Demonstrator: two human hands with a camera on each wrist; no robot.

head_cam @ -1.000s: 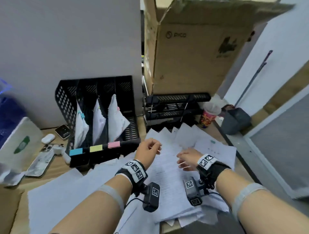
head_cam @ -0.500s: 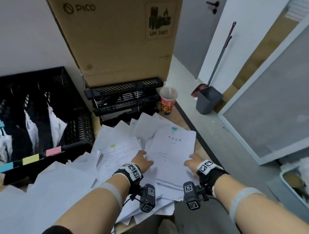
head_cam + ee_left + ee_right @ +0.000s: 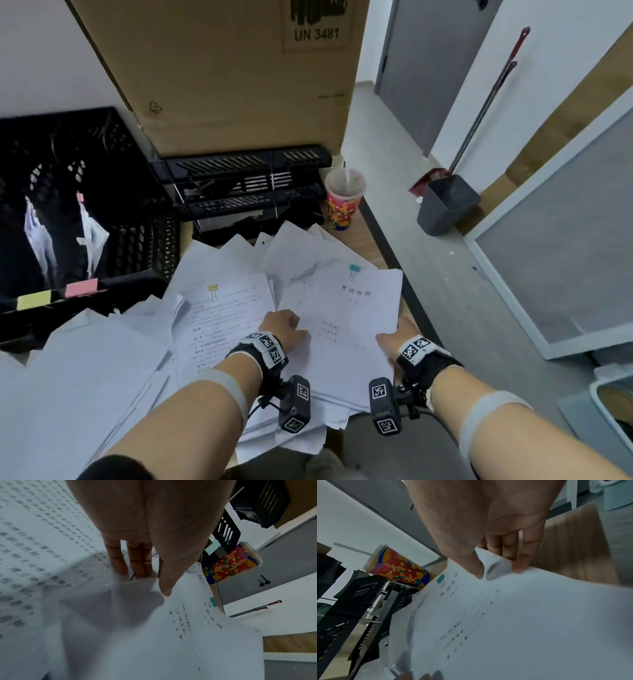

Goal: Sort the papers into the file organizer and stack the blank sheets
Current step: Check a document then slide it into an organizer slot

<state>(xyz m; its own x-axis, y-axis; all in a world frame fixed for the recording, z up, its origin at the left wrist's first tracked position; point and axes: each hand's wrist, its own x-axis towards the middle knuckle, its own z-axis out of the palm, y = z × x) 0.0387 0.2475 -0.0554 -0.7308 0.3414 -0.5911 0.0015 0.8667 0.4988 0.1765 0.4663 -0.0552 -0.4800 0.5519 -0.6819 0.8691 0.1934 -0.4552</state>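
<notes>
Both hands, left hand (image 3: pixel 286 327) and right hand (image 3: pixel 399 337), now pinch the green-clipped document (image 3: pixel 352 315), a few papers fill the file organizer (image 3: pixel 113 192), most remain unsorted.

Cardboard box (image 3: pixel 219 68) marked "UN 3481" sits on black stacked trays (image 3: pixel 246 185), far side of desk. Colourful cup (image 3: pixel 343 202) w/ clear lid stands just right of trays, near desk edge. On grey floor to the right: dark dustpan (image 3: pixel 445 205) w/ red-tipped long handle (image 3: pixel 493 92) leaning on white wall, beside grey door (image 3: pixel 431 68).
</notes>
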